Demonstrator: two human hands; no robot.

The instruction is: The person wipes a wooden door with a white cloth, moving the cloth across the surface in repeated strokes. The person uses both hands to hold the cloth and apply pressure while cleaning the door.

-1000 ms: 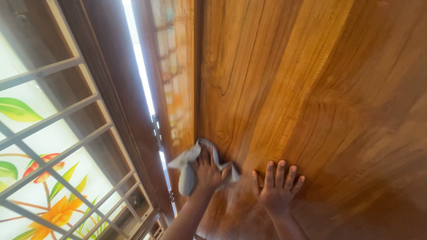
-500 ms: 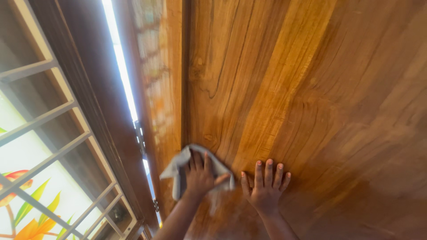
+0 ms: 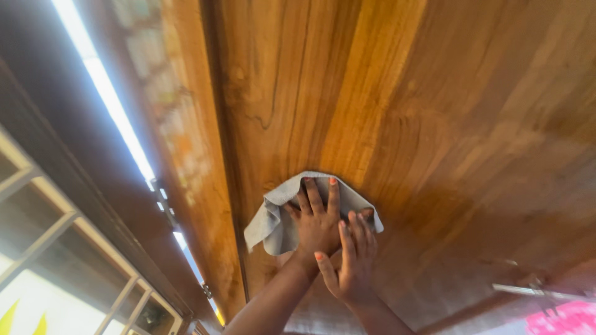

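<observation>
A grey cloth (image 3: 273, 220) is spread flat against a varnished wooden door (image 3: 397, 111). My left hand (image 3: 315, 220) lies on the cloth with its fingers spread and pins it to the wood. My right hand (image 3: 349, 263) sits just below and to the right. Its fingers are apart and rest partly over the back of my left hand and the cloth's lower edge. It holds nothing of its own. Both forearms come up from the bottom of the view.
A bright gap (image 3: 105, 93) runs along the door's hinge side, with metal hinges (image 3: 162, 205) in it. A dark door frame and a window grille (image 3: 56, 236) lie to the left. A metal bar (image 3: 534, 290) and something pink (image 3: 565, 319) show at the lower right.
The view has swung left and up. My left hand has slid the cloth to the right and upward on the door. My right hand has moved from the bare wood onto my left hand.
</observation>
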